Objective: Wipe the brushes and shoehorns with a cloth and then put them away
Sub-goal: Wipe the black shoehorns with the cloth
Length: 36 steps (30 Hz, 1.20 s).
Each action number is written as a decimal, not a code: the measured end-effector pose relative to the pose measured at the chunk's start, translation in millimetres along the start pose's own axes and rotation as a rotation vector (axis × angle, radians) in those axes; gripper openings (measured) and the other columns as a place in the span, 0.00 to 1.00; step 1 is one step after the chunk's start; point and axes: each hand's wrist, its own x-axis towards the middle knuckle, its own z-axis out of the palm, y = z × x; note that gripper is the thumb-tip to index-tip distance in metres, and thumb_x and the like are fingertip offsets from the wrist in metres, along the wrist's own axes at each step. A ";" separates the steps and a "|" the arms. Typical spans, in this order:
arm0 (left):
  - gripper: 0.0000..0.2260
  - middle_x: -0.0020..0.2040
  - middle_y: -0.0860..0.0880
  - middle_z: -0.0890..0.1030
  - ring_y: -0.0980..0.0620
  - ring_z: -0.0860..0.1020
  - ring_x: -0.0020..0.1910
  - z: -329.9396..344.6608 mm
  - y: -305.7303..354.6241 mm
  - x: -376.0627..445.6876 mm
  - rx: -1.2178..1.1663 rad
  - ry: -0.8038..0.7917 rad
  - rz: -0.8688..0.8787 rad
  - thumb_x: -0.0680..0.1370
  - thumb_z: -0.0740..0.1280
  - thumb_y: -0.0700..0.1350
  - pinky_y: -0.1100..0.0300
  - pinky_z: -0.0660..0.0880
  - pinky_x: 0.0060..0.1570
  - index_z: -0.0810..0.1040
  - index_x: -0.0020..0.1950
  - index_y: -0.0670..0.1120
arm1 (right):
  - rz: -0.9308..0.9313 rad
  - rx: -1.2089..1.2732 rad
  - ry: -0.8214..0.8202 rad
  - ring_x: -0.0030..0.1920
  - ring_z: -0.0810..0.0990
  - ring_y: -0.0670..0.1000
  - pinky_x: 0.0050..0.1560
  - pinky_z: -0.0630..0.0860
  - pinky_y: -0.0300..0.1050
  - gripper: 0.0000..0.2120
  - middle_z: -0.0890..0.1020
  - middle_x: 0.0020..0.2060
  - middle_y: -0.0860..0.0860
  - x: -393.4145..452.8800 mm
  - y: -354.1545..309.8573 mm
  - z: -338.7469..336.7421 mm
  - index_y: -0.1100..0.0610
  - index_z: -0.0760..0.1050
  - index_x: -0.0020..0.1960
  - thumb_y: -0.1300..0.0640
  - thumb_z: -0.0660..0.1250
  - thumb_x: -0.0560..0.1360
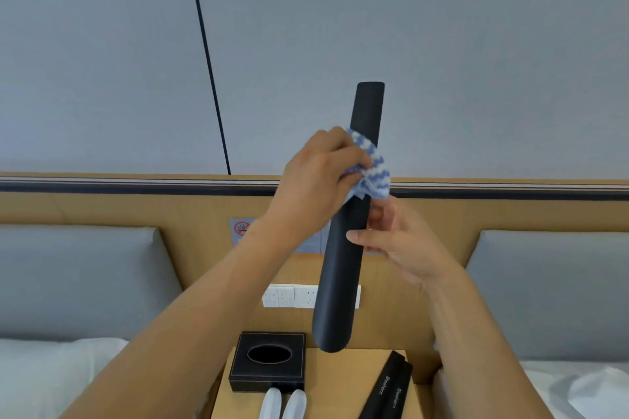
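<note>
While left hand point(318, 173) rubs bunched cloth point(372, 167) along upright shoehorn point(350, 224), right hand point(398, 241) pinches its middle above nightstand point(367, 371). Wiping midway; shoehorn sleeves point(388, 388) wait below, stowing still ahead.

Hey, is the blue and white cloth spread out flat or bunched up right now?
Bunched up. The cloth is crumpled in the left hand against the upright black shoehorn, which the right hand holds.

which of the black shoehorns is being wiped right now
The long black shoehorn held upright in the air: the left hand rubs the blue-and-white cloth on it, the right hand steadies it. The two sleeves marked Shoehorn lie untouched on the nightstand.
</note>
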 end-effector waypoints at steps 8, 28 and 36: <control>0.07 0.50 0.44 0.78 0.46 0.76 0.48 21.1 -19.4 -56.8 -0.042 -0.307 -0.058 0.75 0.70 0.35 0.53 0.73 0.45 0.84 0.50 0.43 | 0.211 0.021 -0.117 0.59 0.83 0.52 0.49 0.83 0.47 0.20 0.85 0.56 0.50 -21.8 43.0 -2.1 0.49 0.77 0.63 0.70 0.63 0.80; 0.08 0.48 0.44 0.76 0.46 0.75 0.45 101.6 -70.6 -213.6 0.022 -0.414 -0.521 0.74 0.69 0.33 0.54 0.74 0.37 0.83 0.49 0.42 | 0.840 -0.246 0.229 0.53 0.83 0.52 0.57 0.82 0.56 0.22 0.84 0.51 0.53 -115.1 245.4 9.7 0.53 0.78 0.59 0.60 0.80 0.68; 0.14 0.55 0.52 0.79 0.55 0.78 0.51 142.8 -89.1 -274.0 -0.105 -0.289 -0.831 0.76 0.69 0.42 0.65 0.75 0.47 0.78 0.60 0.50 | 1.031 -0.417 0.225 0.51 0.82 0.53 0.51 0.83 0.55 0.23 0.81 0.49 0.53 -101.3 347.4 33.6 0.56 0.74 0.55 0.55 0.81 0.66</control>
